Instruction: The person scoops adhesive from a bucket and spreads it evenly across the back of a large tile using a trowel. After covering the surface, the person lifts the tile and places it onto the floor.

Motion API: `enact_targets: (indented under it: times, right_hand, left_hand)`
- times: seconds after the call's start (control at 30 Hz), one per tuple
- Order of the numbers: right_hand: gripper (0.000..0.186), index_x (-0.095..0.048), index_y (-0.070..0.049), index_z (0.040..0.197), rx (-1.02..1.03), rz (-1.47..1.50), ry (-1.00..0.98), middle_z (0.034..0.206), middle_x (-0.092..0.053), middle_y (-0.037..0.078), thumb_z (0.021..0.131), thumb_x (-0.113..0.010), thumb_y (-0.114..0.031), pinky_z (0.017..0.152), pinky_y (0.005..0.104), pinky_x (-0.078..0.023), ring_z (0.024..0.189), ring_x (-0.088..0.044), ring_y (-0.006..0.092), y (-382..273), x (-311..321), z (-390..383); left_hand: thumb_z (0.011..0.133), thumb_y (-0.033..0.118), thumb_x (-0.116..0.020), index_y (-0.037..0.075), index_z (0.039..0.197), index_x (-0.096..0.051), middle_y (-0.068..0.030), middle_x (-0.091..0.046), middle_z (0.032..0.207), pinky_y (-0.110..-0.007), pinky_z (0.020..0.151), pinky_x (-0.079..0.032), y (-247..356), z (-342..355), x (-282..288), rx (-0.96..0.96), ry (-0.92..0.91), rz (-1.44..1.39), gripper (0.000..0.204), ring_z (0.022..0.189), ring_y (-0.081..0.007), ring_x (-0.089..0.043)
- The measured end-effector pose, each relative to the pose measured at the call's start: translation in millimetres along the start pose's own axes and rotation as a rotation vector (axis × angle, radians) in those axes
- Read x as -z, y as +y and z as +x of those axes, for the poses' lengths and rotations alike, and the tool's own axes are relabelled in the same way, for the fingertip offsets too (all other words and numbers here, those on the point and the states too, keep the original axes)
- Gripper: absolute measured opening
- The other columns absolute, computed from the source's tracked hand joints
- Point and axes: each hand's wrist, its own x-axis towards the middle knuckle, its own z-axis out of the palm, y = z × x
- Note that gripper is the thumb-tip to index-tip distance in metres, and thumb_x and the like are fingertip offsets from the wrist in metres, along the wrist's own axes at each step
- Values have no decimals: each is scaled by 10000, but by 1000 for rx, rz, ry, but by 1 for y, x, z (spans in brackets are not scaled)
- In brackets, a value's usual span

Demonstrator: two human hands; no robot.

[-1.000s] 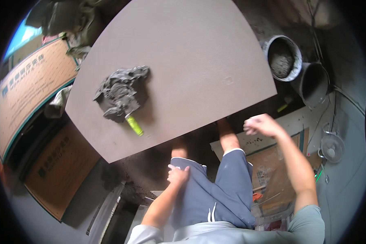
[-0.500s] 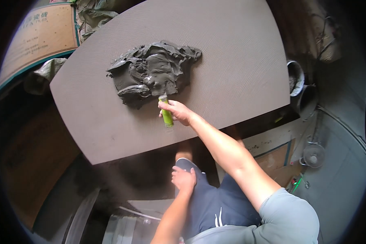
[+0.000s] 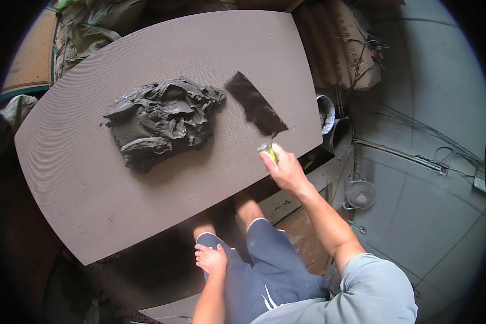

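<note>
Mortar heap [image 3: 164, 120] taken as reference: dark grey, wet-looking, folded and ragged on top, borne by a large pale slab [image 3: 210, 46] marked with fine ridges; ridged surface is seen all around the heap. Right hand [image 3: 289, 171] is held to the right of the heap and nearer the body, well apart from it. In this hand a trowel [image 3: 264, 120] is gripped, fingers closed round its yellow-green handle [image 3: 273, 156]. The blade [image 3: 255, 101], long and dark, is pointed away from the body and extends from the hand to a place just right of the heap; its far end is brought near the heap's right tip, a strip of slab being seen between. Blade edge facing the heap is uneven; whether the slab is touched by the blade cannot be told. Left hand [image 3: 211, 259] is laid on the left leg of the blue-grey shorts [image 3: 278, 264], on the body side of the heap and well apart from it, fingers slightly spread and gently curved. Well right of the heap, past the slab's edge, a white-rimmed bucket [image 3: 332, 114] and a darker bucket [image 3: 342, 138] are placed close together. Packed sacks [image 3: 356, 56] are piled right of the heap, farther from the body.
</note>
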Motion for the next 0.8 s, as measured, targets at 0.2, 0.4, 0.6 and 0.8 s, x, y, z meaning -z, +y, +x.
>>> enact_targets:
  times: [0.2,0.4,0.6,0.8]
  right_hand:
    - [445,-561,-4,1150,-188,-183,176,1057,-684,298,960,-639,-398,866,543,-533,1031,-663,472,72,-28,123]
    - [480,-548,30,1203,-250,-268,194,1117,-688,292,941,-642,-361,936,548,-519,1076,-666,455,70,-38,136]
    - [464,-575,-5,1179,-201,-313,170,1031,-710,280,925,-652,-385,903,556,-533,1005,-684,470,104,-26,151]
    - [452,-546,-25,1202,-227,-474,113,997,-711,274,935,-644,-376,823,561,-554,948,-691,472,137,-19,160]
  left_hand:
    - [887,488,-686,-78,1495,-291,-232,-566,1261,-444,1000,-447,18,-4,8,-28,31,12,920,1130,-352,-603]
    - [876,482,-696,-83,1487,-297,-241,-569,1250,-443,997,-448,32,-12,9,36,31,-8,922,1131,-356,-603]
    - [862,481,-710,-92,1481,-297,-248,-577,1217,-449,991,-448,51,-12,-1,47,80,-18,939,1109,-364,-606]
    - [860,482,-715,-86,1480,-298,-247,-578,1217,-453,999,-445,67,-16,-5,49,59,-9,938,1127,-365,-600]
